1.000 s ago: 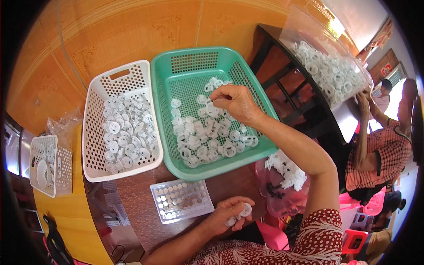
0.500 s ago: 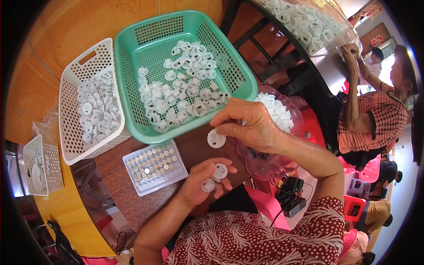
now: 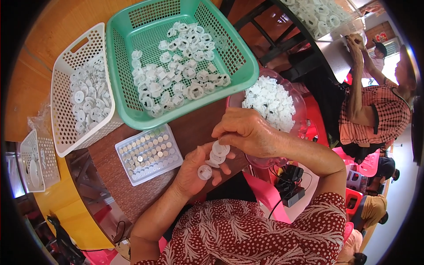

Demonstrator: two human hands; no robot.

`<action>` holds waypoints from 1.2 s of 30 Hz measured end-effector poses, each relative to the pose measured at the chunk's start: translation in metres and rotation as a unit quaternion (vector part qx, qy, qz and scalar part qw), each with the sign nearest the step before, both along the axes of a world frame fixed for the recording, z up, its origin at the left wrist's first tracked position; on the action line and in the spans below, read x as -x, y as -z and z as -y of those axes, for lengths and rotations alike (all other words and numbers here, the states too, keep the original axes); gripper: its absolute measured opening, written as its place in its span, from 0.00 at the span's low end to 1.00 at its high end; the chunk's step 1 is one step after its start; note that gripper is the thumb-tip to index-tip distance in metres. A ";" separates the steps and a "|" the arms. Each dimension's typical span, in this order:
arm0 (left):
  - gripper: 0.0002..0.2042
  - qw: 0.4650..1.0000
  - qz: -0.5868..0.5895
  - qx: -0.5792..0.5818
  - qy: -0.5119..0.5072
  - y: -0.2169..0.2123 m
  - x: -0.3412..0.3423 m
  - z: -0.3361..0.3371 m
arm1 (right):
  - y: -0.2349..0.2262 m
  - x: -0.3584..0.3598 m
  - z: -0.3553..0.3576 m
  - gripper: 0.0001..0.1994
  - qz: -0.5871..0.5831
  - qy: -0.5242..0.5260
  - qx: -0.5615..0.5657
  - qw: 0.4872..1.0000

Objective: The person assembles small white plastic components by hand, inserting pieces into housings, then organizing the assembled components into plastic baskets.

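My left hand (image 3: 187, 176) is palm up, with a few small white plastic discs (image 3: 204, 172) resting on its fingers and partly overlapping. Just above them, my right hand (image 3: 251, 132) pinches another white disc (image 3: 221, 149) between thumb and forefinger. This disc's lower edge meets or overlaps the discs in my left hand. Left of my hands, on the brown tabletop, a clear plastic tray (image 3: 157, 174) holds rows of round silver button cells (image 3: 150, 148). Behind it, a green basket (image 3: 194, 110) contains many translucent rings and white pieces.
A white perforated basket (image 3: 57, 92) full of discs stands left of the green one; a smaller white basket (image 3: 48, 163) is at far left. To the right are a pink bowl (image 3: 301, 106) of white pieces and black adapters (image 3: 292, 194). Another person (image 3: 371, 106) sits at far right.
My right hand has brought its disc down against the discs in my left hand. My left hand has risen slightly toward it. The view has shifted, so the baskets appear higher.
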State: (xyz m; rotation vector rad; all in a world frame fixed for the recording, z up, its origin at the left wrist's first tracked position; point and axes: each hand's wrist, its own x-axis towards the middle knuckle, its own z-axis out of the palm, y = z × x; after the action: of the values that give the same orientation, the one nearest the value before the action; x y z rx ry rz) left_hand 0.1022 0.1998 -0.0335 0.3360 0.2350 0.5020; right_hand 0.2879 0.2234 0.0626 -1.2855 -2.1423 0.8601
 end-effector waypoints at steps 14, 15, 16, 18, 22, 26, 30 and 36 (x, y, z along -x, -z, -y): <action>0.16 1.000 -0.020 -0.006 0.004 0.000 0.004 0.004 | -0.014 0.018 -0.010 0.07 0.005 -0.053 0.031 0.998; 0.15 0.999 -0.034 -0.002 0.012 0.000 0.005 0.003 | -0.020 0.020 -0.021 0.07 0.008 -0.050 0.023 0.998; 0.14 0.999 -0.046 0.002 0.023 0.000 0.004 0.002 | -0.027 0.023 -0.035 0.06 0.015 -0.042 -0.002 0.999; 0.14 0.999 -0.051 -0.002 0.013 -0.004 0.008 0.004 | -0.039 0.039 -0.069 0.04 0.009 -0.026 -0.064 0.998; 0.14 0.999 -0.019 0.004 0.037 0.002 0.004 0.000 | -0.005 0.065 -0.183 0.08 -0.004 0.007 -0.067 0.998; 0.14 0.998 -0.021 0.009 0.056 0.006 0.003 -0.001 | 0.052 0.099 -0.267 0.13 0.101 0.021 -0.153 0.983; 0.14 0.998 -0.020 0.028 0.058 0.006 0.005 -0.001 | 0.075 0.119 -0.290 0.09 0.184 -0.042 -0.169 0.967; 0.14 0.997 -0.024 0.030 0.065 0.007 0.003 -0.001 | 0.080 0.104 -0.302 0.02 0.175 -0.024 -0.181 0.968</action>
State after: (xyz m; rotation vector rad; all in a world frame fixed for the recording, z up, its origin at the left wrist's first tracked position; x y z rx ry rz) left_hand 0.0994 0.2012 -0.0406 0.3030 0.2715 0.3576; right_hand 0.1837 0.5259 -0.0175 -1.2657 -2.4638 0.2442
